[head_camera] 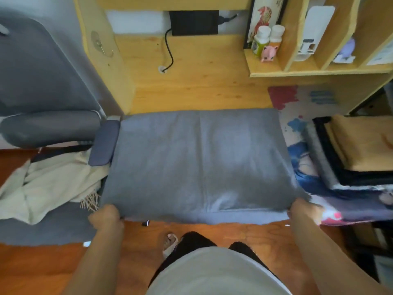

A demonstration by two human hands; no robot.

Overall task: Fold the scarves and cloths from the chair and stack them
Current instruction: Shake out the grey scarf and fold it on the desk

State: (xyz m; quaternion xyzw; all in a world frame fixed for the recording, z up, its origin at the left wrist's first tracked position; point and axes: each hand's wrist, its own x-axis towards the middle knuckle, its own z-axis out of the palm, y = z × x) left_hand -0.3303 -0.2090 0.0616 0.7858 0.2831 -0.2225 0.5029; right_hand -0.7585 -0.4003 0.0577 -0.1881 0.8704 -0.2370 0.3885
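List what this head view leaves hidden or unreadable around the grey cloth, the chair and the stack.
- Fingertips of left hand and right hand: curled under the grey cloth edge.
- Desk surface beneath the grey cloth: covered by it.
- Folded stack: cut off by the right edge; layer count unclear.
- Chair seat: partly buried under the cream scarf; other cloths beneath cannot be told.
- Bottle labels on the shelf: too blurred to read.

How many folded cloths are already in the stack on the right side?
3 can be seen: a tan cloth on top, a black cloth under it, and a grey cloth at the bottom. The frame edge cuts the stack, so more may be hidden.
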